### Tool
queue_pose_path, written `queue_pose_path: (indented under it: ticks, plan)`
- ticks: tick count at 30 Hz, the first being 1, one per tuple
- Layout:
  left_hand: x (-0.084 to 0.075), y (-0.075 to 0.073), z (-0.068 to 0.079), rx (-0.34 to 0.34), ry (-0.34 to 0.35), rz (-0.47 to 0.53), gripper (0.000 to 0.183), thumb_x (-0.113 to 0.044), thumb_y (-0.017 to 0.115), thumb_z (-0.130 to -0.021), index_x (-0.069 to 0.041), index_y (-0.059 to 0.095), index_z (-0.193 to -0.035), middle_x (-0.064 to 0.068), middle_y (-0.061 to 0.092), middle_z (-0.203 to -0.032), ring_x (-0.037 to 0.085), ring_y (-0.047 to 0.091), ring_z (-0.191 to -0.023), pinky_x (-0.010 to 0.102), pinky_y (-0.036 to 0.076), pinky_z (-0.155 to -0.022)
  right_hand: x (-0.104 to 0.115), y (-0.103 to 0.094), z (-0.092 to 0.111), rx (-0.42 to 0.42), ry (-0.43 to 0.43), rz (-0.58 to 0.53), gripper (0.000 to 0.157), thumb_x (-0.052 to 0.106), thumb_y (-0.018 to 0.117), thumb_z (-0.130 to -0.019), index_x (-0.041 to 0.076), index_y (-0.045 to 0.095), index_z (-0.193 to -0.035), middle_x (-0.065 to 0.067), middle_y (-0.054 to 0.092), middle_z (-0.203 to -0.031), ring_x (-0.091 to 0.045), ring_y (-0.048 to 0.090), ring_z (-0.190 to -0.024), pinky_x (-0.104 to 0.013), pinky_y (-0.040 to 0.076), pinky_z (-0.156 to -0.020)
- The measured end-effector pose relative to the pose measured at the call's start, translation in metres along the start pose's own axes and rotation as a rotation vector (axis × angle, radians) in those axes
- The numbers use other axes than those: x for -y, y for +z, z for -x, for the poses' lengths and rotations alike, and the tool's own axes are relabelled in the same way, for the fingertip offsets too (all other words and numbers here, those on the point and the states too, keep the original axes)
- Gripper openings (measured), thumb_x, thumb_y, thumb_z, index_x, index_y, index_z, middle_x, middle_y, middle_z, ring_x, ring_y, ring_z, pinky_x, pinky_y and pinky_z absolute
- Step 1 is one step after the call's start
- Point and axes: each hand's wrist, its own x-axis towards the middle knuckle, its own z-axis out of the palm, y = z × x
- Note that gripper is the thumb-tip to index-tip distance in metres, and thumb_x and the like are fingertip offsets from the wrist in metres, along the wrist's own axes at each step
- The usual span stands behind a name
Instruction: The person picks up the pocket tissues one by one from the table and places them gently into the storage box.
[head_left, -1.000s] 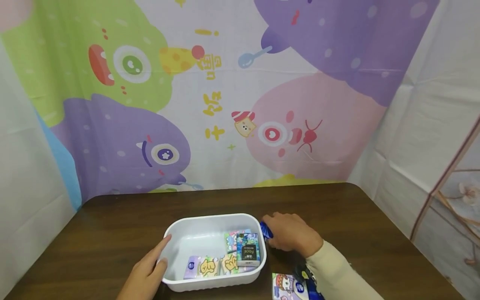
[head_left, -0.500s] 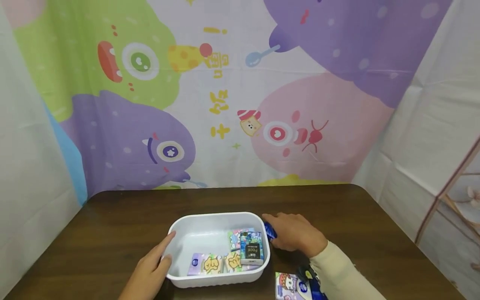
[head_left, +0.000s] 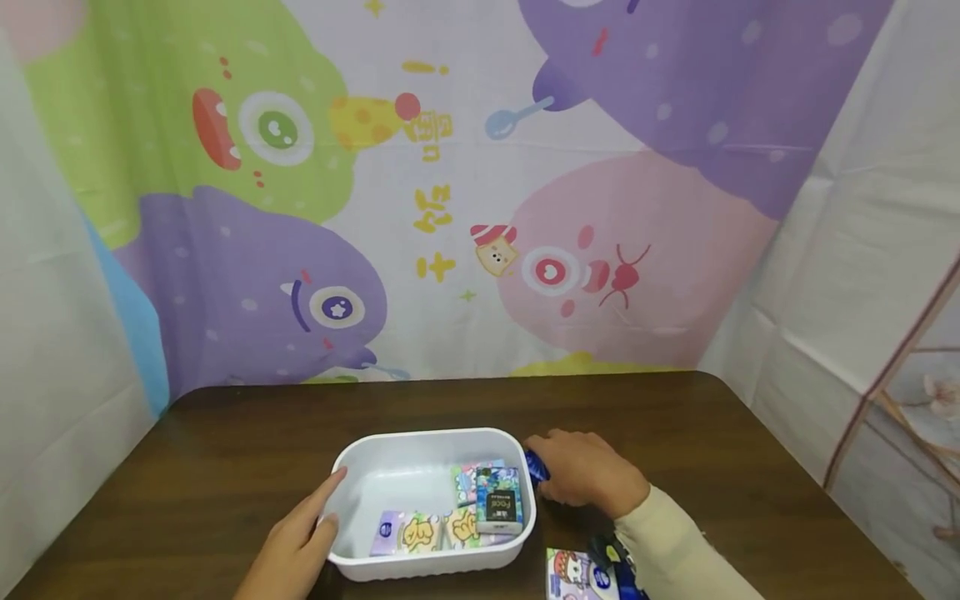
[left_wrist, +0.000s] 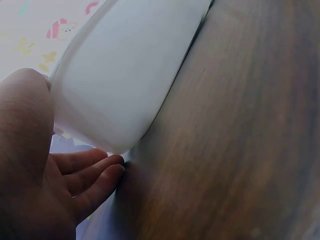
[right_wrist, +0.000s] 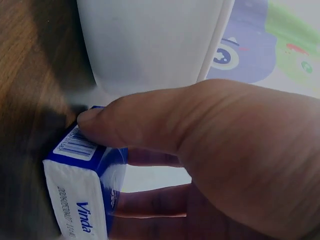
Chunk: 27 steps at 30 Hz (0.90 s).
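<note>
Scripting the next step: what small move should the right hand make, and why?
Probably lift the blue Vinda pack until it clears the right rim of the white bin. The right hand already pinches the pack just outside that rim; the bin holds other small packs with room at its left rear, and the left hand touches its left side.

I see the person's left grip [head_left: 295, 535] with fingers nearly straight, thumb spread; the right grip [head_left: 588, 473] pinches, thumb opposite its fingers, the sleeved right forearm [head_left: 678, 546] angling inward.
</note>
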Motion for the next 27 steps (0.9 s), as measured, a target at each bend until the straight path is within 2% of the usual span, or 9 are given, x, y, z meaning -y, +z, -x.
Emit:
queue_pose_path:
  ticks: [3, 8, 13, 15, 23, 25, 27]
  plan:
    - [0.0009, -0.0001, -0.0001, -0.012, 0.015, -0.002, 0.050, -0.011, 0.053, -0.099, -0.017, 0.052, -0.149, 0.014, 0.054, -0.145, 0.031, 0.050, -0.131, 0.045, 0.042, -0.103, 0.0000, -0.0014, -0.0005, -0.003, -0.001, -0.008, 0.053, 0.034, 0.081, -0.083, 0.017, 0.063, -0.130, -0.001, 0.065, -0.104, -0.018, 0.059, -0.091, -0.044, 0.051, -0.081]
    - [0.0024, -0.0011, -0.0002, -0.007, 0.037, -0.003, 0.050, -0.011, 0.053, -0.100, -0.018, 0.051, -0.149, 0.013, 0.053, -0.146, 0.030, 0.049, -0.131, 0.049, 0.041, -0.103, 0.0005, -0.0021, -0.0007, -0.007, 0.006, -0.014, 0.042, 0.034, 0.079, -0.084, 0.016, 0.065, -0.119, 0.002, 0.063, -0.095, -0.015, 0.056, -0.082, -0.042, 0.051, -0.075]
    - [0.0015, 0.0002, 0.0010, -0.010, 0.048, 0.023, 0.050, -0.010, 0.054, -0.099, -0.018, 0.052, -0.149, 0.012, 0.053, -0.146, 0.028, 0.049, -0.132, 0.028, 0.039, -0.104, -0.0005, -0.0027, 0.0004, 0.006, 0.027, -0.019, 0.038, 0.034, 0.080, -0.083, 0.017, 0.064, -0.113, 0.003, 0.062, -0.092, -0.014, 0.055, -0.080, -0.041, 0.051, -0.075]
    - [0.0006, 0.0001, 0.0007, -0.011, 0.054, 0.023, 0.050, -0.009, 0.054, -0.099, -0.017, 0.052, -0.148, 0.013, 0.054, -0.145, 0.029, 0.049, -0.131, 0.025, 0.038, -0.103, -0.0010, -0.0028, 0.0010, 0.008, 0.037, -0.024, 0.038, 0.033, 0.081, -0.083, 0.017, 0.064, -0.112, 0.002, 0.062, -0.092, -0.015, 0.055, -0.080, -0.042, 0.051, -0.075]
    - [-0.0012, -0.0005, -0.0012, -0.008, 0.040, 0.006, 0.050, -0.010, 0.052, -0.100, -0.017, 0.051, -0.149, 0.015, 0.054, -0.144, 0.029, 0.050, -0.130, 0.043, 0.043, -0.103, -0.0035, -0.0054, 0.0013, 0.010, 0.052, -0.022, 0.040, 0.033, 0.080, -0.082, 0.014, 0.063, -0.112, 0.001, 0.061, -0.091, -0.016, 0.055, -0.080, -0.041, 0.050, -0.075]
    - [0.0000, -0.0005, -0.0004, -0.008, 0.037, 0.009, 0.050, -0.010, 0.053, -0.100, -0.018, 0.050, -0.149, 0.014, 0.054, -0.144, 0.029, 0.050, -0.130, 0.034, 0.041, -0.103, -0.0042, -0.0050, 0.0015, 0.006, 0.046, -0.021, 0.038, 0.033, 0.080, -0.082, 0.015, 0.063, -0.111, 0.001, 0.060, -0.090, -0.016, 0.055, -0.079, -0.041, 0.050, -0.074]
    - [0.0007, -0.0004, 0.0005, -0.008, 0.035, 0.009, 0.050, -0.010, 0.053, -0.100, -0.018, 0.051, -0.149, 0.014, 0.054, -0.145, 0.030, 0.050, -0.130, 0.033, 0.041, -0.103, -0.0046, -0.0050, 0.0020, -0.004, 0.040, -0.022, 0.037, 0.033, 0.080, -0.083, 0.015, 0.063, -0.110, 0.001, 0.060, -0.090, -0.016, 0.055, -0.079, -0.041, 0.050, -0.073]
